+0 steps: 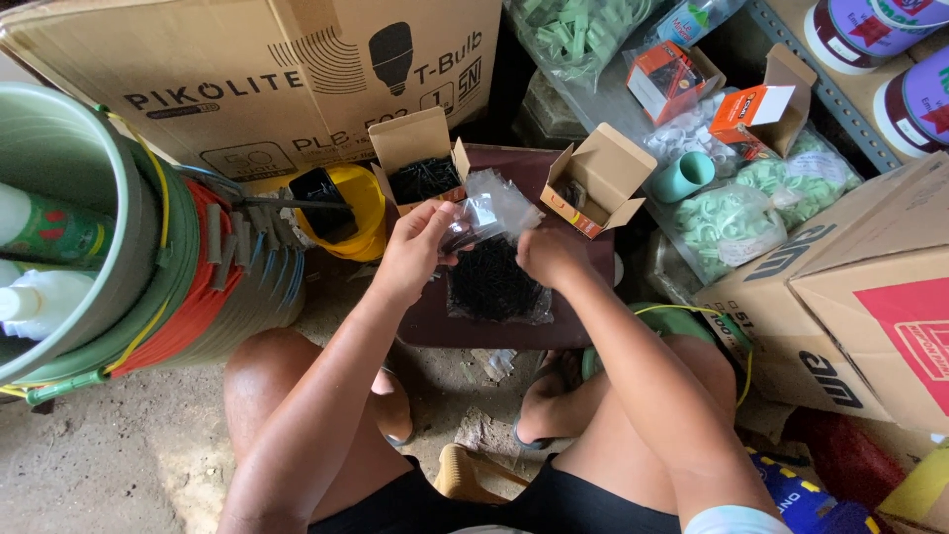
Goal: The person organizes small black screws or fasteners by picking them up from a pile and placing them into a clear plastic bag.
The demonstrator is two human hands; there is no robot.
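Note:
A clear plastic bag [491,272] full of small black screws rests on a dark maroon board [435,318] above my knees. My left hand [413,247] pinches the bag's open top at its left side. The bag's right upper edge is held by my right hand [550,255]. Just beyond the bag stands an open small cardboard box [420,158] with black screws inside. A second small open box [599,178] sits to its right, near my right hand.
A large brown carton [267,79] stands at the back. Stacked green buckets [109,247] with bottles fill the left. A yellow tub [351,208] sits beside them. Bags of green plastic fittings [732,222], small orange boxes [756,111] and big cartons [850,297] crowd the right.

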